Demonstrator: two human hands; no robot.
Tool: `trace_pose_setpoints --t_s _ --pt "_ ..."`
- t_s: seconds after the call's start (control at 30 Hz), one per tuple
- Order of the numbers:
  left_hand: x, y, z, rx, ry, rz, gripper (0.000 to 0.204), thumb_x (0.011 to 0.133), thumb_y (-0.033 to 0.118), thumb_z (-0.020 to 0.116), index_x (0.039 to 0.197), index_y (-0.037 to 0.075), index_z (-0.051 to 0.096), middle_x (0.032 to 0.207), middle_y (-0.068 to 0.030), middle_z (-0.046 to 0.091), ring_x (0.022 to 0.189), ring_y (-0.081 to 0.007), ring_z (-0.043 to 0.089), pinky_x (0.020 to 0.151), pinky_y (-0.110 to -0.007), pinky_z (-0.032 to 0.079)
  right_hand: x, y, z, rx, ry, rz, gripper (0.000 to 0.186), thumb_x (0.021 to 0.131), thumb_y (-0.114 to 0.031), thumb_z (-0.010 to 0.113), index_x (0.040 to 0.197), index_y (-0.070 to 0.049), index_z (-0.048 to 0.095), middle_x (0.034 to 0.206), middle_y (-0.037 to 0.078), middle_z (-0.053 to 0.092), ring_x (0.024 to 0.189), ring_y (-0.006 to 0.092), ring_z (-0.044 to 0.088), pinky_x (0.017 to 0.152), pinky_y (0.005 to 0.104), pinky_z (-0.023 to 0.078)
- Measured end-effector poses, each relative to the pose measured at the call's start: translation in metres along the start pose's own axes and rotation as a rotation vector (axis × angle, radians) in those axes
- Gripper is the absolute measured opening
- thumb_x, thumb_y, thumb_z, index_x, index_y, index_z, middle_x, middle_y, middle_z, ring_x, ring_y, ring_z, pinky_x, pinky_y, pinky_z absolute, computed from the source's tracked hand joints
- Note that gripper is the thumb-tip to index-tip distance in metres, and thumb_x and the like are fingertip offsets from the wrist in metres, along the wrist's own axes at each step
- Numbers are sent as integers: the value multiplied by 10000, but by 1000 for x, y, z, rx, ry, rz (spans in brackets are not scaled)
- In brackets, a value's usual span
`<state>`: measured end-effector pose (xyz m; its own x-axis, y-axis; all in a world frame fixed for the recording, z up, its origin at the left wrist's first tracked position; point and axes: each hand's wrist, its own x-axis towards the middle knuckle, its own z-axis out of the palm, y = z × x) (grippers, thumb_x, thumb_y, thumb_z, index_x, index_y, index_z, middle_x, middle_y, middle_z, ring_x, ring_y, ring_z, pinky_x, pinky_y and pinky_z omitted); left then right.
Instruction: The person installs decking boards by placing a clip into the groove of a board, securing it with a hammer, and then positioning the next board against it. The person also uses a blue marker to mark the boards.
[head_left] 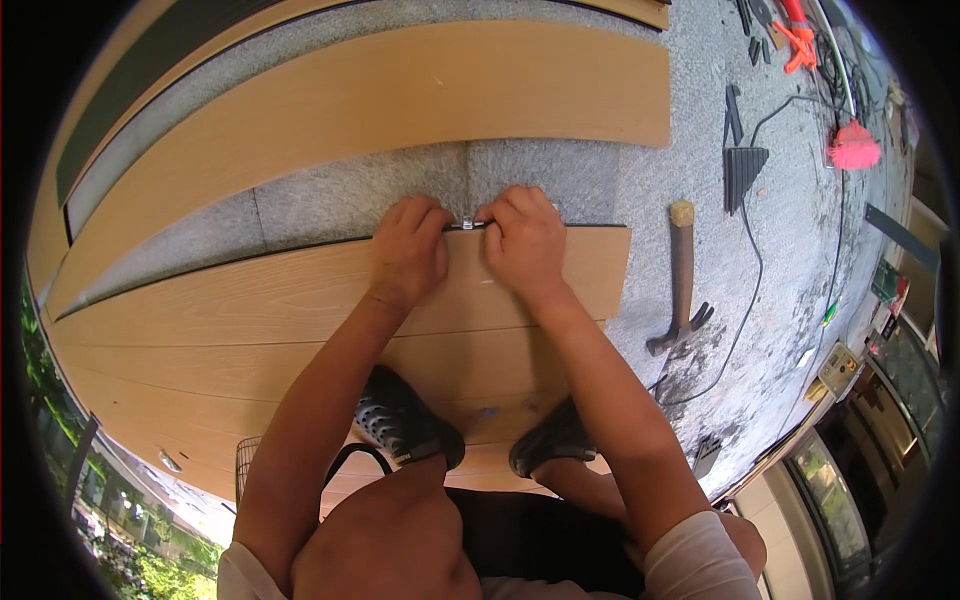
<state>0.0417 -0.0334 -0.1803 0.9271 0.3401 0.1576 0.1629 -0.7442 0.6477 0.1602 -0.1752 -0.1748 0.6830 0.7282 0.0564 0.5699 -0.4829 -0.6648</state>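
My left hand and my right hand meet at the far edge of a light-brown wood-grain plank. Between their fingertips sits a small silver metal clip, against the dark groove of that edge. Both hands are closed, thumbs and fingers curled inward, each pinching one side of the clip. My palms rest low over the plank's top face. What the inner fingertips press on is partly hidden. Beyond the hands, a loose plank of the same colour lies apart on the grey ground.
A claw hammer lies right of the planks. Farther right are a black ribbed piece, a thin dark cable, a pink fluffy duster head and an orange-red tool. My black shoes stand on the joined planks.
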Motion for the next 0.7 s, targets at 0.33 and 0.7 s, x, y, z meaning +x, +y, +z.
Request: trace_pose_setpoints --t_s 0.33,0.7 --pt "-7 -2 2 -23 90 -12 203 703 -43 631 876 63 642 951 -96 600 925 -324 599 779 -423 528 -49 77 -99 189 541 566 223 990 -81 495 1150 -23 640 920 121 681 856 196 646 775 331 513" --pt "-13 -2 0 2 134 -58 252 721 -39 617 939 80 660 984 -77 617 953 -325 608 795 -433 533 -117 163 -187 558 378 1507 507 1062 -458 386 1306 -16 424 827 175 673 635 260 691 362 253 459"
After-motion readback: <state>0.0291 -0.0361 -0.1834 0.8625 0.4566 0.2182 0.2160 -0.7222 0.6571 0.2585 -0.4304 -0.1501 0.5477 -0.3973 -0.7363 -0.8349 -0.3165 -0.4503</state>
